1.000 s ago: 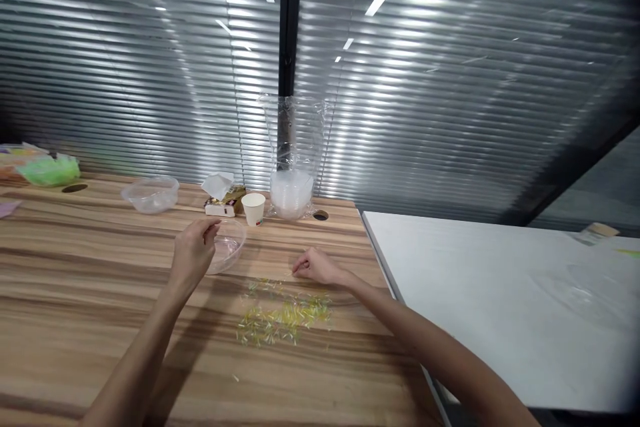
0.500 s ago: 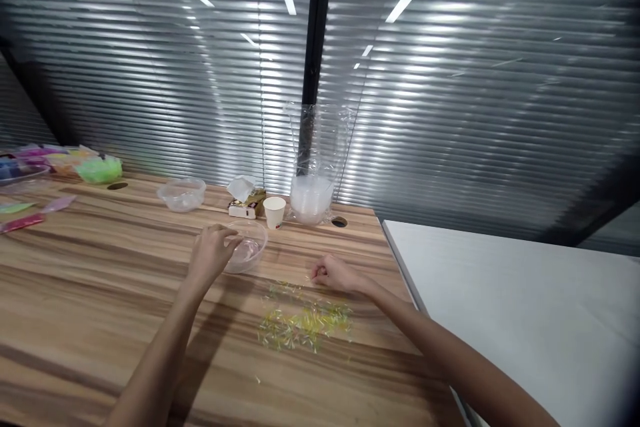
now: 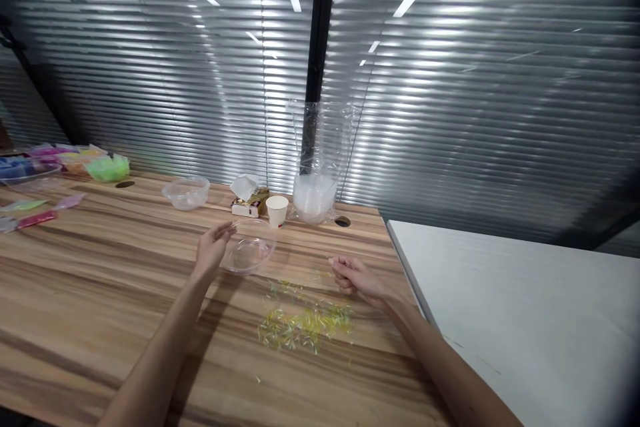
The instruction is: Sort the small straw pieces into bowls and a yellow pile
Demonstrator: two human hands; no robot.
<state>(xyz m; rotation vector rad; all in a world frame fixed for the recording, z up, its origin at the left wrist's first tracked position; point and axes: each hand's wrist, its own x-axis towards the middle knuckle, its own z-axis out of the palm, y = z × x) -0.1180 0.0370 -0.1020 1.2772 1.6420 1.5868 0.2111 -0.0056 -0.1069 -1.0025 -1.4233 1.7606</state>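
A clear round plastic bowl (image 3: 250,255) stands on the wooden table, its rim slightly tilted. My left hand (image 3: 213,250) grips the bowl's left rim, fingers bent over the edge. To the right, my right hand (image 3: 356,278) hovers low above the table with the fingers curled in and the tips pinched together. Whatever is between those fingertips is too small to make out. Just below and left of it lies a loose spread of yellow, shiny shredded strips (image 3: 310,321), with a few stray bits around.
Behind the bowl are a paper cup (image 3: 277,211), a tissue pack (image 3: 250,203), another clear bowl (image 3: 187,194) and a bagged stack of bowls (image 3: 315,199). Colourful packets and a green-filled bowl (image 3: 108,168) sit far left. A white table (image 3: 520,320) adjoins on the right.
My right hand has moved a little to the right, away from the bowl. The bowl has tipped and shifted slightly under my left hand, whose fingers have straightened somewhat. The view has shifted slightly.
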